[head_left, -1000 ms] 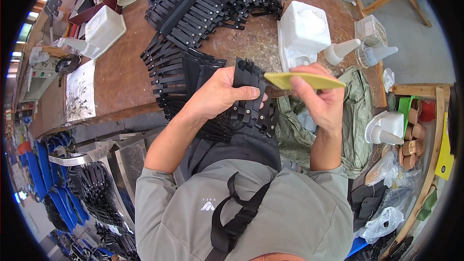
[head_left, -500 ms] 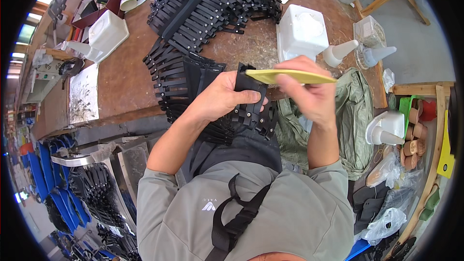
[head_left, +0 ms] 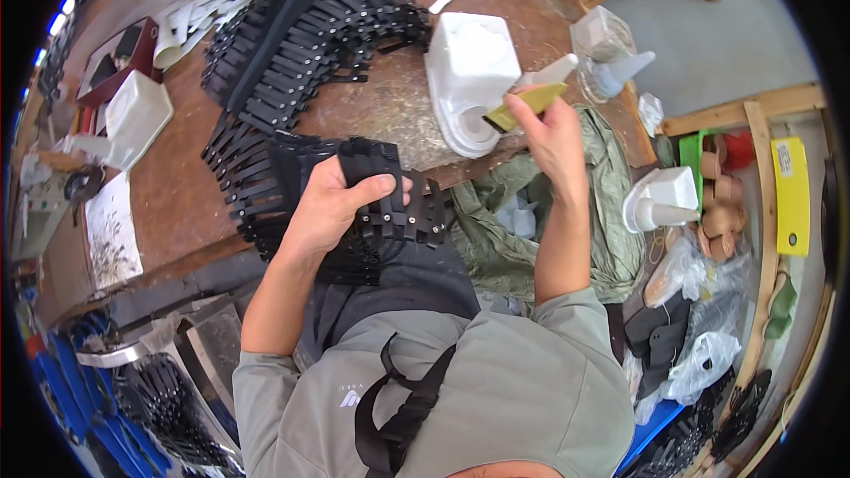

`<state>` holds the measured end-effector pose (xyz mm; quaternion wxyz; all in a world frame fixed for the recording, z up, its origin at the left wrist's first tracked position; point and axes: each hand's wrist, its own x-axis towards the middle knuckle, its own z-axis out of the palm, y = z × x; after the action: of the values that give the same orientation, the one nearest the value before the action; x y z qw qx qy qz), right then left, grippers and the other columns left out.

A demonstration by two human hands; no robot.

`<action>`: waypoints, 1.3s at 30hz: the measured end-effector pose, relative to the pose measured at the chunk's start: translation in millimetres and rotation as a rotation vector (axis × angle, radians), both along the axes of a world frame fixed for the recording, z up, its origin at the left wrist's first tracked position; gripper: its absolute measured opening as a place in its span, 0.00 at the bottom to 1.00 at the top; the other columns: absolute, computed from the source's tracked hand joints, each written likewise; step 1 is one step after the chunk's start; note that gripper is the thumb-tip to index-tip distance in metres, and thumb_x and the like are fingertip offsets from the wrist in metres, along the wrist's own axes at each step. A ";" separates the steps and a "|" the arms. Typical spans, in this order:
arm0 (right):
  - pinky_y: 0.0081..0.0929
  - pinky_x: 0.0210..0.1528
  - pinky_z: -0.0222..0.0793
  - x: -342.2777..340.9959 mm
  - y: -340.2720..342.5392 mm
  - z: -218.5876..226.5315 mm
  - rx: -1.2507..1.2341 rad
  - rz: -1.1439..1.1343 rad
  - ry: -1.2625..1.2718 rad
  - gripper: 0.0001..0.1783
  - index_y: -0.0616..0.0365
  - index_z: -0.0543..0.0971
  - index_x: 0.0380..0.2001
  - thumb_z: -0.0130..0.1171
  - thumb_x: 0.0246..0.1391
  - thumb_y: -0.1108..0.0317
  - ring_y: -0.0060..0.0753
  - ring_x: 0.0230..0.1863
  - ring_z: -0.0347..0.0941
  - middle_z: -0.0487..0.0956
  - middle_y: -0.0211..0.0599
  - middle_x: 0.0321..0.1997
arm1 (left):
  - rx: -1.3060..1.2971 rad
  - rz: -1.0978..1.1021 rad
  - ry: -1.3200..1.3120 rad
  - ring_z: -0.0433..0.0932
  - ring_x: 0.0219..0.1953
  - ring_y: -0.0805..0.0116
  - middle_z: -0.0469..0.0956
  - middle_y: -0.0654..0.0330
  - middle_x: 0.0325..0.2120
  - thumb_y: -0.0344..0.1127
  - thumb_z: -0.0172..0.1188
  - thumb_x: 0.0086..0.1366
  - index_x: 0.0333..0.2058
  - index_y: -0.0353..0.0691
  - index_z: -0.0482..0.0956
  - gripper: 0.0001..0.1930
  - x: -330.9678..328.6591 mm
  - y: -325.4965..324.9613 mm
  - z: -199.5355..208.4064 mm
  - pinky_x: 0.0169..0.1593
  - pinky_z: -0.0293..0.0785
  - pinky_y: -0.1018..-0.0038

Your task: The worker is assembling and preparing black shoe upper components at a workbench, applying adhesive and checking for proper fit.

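My left hand is closed on a black strappy shoe upper, thumb on top. Small metal studs dot its straps, which hang over my lap. In my right hand is a flat yellow brush with a dark tip, pinched between thumb and fingers. That tip hovers beside the round well of a white glue pot; I cannot tell whether they touch. More black strappy uppers lie piled on the brown workbench, left of the pot.
A second white pot stands at the left, near a dark red box. Clear bottles stand by the bench's right edge. A crumpled green sheet hangs at my right, beside another white pot and a wooden rack.
The yellow brush has left the black upper and moved over to the white glue pot. My left hand still holds the upper. The view has shifted to the right.
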<state>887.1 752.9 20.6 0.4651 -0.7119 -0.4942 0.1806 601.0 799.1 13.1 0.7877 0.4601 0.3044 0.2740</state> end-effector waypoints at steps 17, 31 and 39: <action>0.17 0.29 0.68 -42.5 -54.4 -57.6 -0.238 0.481 0.854 0.29 0.64 0.71 0.50 0.53 0.58 0.47 0.20 0.34 0.72 0.78 0.35 0.41 | 0.108 0.234 -0.147 0.78 0.33 0.73 0.81 0.58 0.31 0.28 0.58 0.62 0.36 0.30 0.79 0.07 16.4 -21.9 -16.2 0.41 0.75 0.76; 0.13 0.25 0.69 -94.4 -52.6 -42.5 -0.062 0.332 0.867 0.09 0.59 0.77 0.40 0.59 0.57 0.68 0.15 0.23 0.72 0.77 0.27 0.29 | 0.991 0.785 0.385 0.67 0.30 0.75 0.69 0.65 0.28 0.25 0.64 0.55 0.42 0.34 0.75 0.15 -0.6 -32.6 -9.3 0.35 0.65 0.78; 0.15 0.32 0.69 -103.9 -51.6 -17.6 -0.029 0.472 0.743 0.14 0.62 0.76 0.43 0.61 0.54 0.70 0.13 0.32 0.69 0.76 0.24 0.33 | 0.535 0.104 0.219 0.69 0.27 0.76 0.71 0.63 0.26 0.38 0.66 0.56 0.29 0.32 0.80 0.12 21.0 -15.3 -5.2 0.32 0.66 0.79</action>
<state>783.2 701.3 2.9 0.5472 -0.4725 -0.4401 0.5325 622.0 783.8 7.9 0.5858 0.6620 0.3278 0.3334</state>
